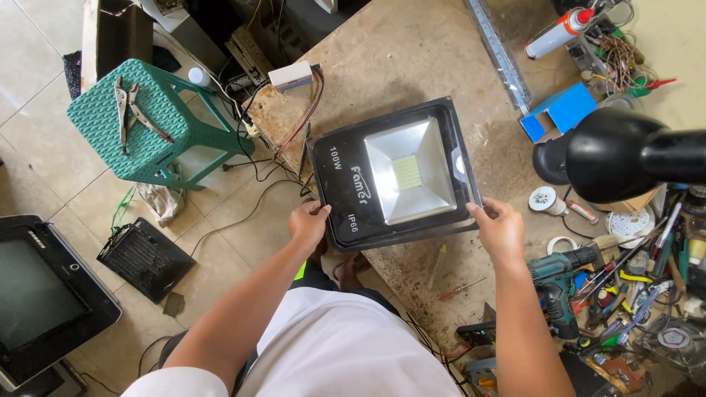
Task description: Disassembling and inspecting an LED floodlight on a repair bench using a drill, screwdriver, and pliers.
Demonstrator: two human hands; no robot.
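A black square floodlight (397,176) with a silvery reflector was held flat on the worn workbench (412,51), white lettering on its left border. The left hand (309,223) gripped the near-left corner, fingers curled together; the right hand (498,229) pinched the right edge. A black lamp shade (618,153) hid items at right.

Bare bench (397,59) beyond the floodlight (397,176); tool clutter (632,287) crowds right.

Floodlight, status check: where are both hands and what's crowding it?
Left hand and right hand each grip a near corner of the black floodlight. It lies face up on the workbench. Cordless drill beside right wrist.
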